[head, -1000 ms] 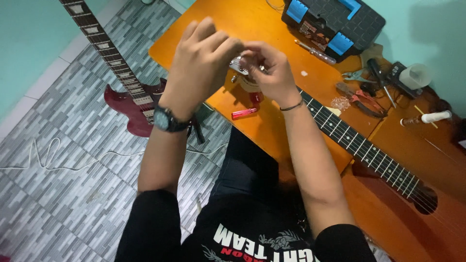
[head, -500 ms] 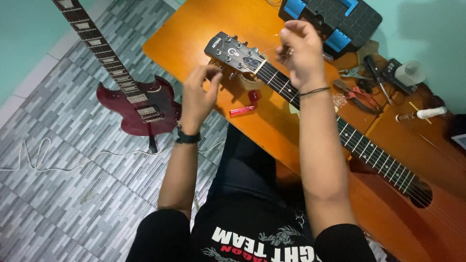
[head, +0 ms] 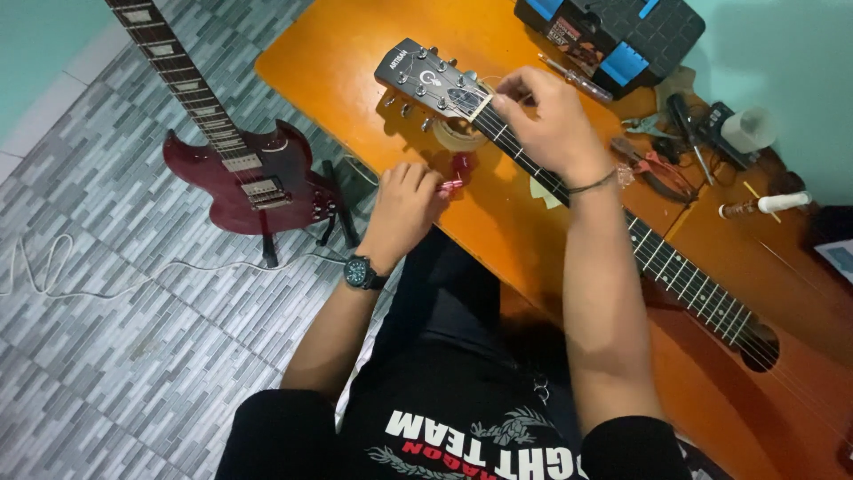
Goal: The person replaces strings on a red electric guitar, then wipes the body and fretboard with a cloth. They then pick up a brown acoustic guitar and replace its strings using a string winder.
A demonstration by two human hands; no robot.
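An acoustic guitar lies across the orange table [head: 338, 62], its dark headstock [head: 425, 76] pointing far left and its neck [head: 680, 262] running right to the sound hole [head: 760, 347]. My right hand [head: 546, 120] rests on the neck just behind the nut, thumb and forefinger pinched on a string. My left hand [head: 404, 200], with a black watch on the wrist, is at the table's near edge, fingers curled over a small red tool [head: 453, 184]. A round tan pad [head: 458, 135] sits under the headstock.
A dark red electric guitar [head: 244, 182] stands on a stand on the grey tiled floor, with a white cable [head: 53, 267] beside it. At the back of the table are a black and blue toolbox [head: 613, 31], pliers [head: 657, 167], a screwdriver [head: 764, 204] and a white cup [head: 748, 129].
Both hands have come down from the headstock. My right hand dropped from near the toolbox onto the neck at the nut. My left hand moved to the small red tool at the table edge.
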